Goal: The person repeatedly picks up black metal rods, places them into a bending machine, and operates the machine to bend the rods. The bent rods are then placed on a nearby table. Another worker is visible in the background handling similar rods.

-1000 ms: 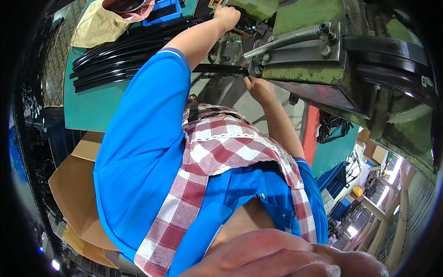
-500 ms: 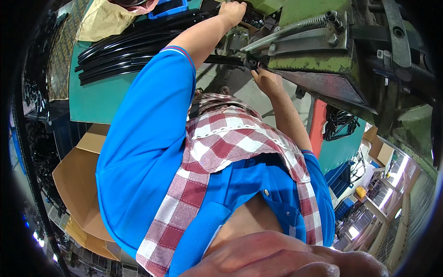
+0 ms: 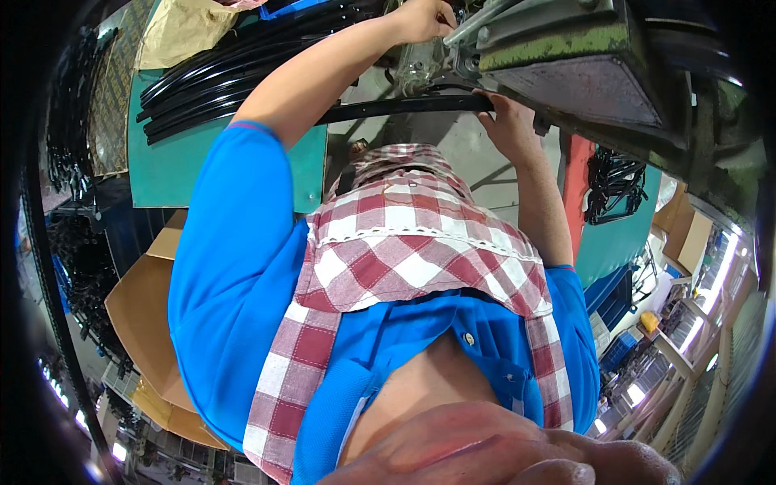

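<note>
My left hand [image 3: 427,23] is at the top centre, fingers curled beside the metal rod [image 3: 477,23] of the machine; what they hold, if anything, I cannot make out. My right hand [image 3: 505,121] grips the right end of a long black bar [image 3: 404,104], just below the green-painted steel block [image 3: 550,52] of the machine. The bar runs left behind my left forearm. A metal fixture [image 3: 420,69] sits between my left hand and the bar, partly in shadow.
Curved black bars [image 3: 194,89] lie on a green bench [image 3: 170,178] at left, by a tan sack [image 3: 178,28]. An open carton [image 3: 145,323] is at lower left. Right of me are a red panel [image 3: 576,194], black metal parts [image 3: 614,182] and the machine's overhanging body.
My left hand has moved right, toward the machine's rod. My right hand has shifted right, and the black bar sits lower in view, clearer of the fixture.
</note>
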A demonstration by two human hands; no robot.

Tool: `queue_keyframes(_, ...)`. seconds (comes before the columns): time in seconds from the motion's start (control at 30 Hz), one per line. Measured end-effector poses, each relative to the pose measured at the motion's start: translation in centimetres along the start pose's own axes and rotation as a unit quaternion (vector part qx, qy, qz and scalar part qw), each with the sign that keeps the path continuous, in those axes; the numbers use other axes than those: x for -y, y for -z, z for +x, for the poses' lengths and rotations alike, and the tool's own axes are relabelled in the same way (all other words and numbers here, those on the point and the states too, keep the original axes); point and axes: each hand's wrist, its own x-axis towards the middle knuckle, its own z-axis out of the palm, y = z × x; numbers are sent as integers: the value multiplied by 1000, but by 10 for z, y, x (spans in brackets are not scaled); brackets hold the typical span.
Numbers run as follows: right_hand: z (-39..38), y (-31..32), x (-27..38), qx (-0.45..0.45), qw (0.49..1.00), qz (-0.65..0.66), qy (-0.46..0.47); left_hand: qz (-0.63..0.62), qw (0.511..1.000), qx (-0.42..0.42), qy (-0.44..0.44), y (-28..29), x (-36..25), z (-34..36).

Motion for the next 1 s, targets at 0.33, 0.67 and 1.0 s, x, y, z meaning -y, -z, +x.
queue_keyframes(0.33,-1,5,14,57,998,35,-13,-7,979,42,-199,-41,32,-42)
queue_keyframes(0.67,6,-15,3,23,997,55,57,65,978,21,-197,-36,36,-61)
queue_keyframes(1.0,20,-27,8,97,992,54,67,125,989,-58,-55,-24,8,-102)
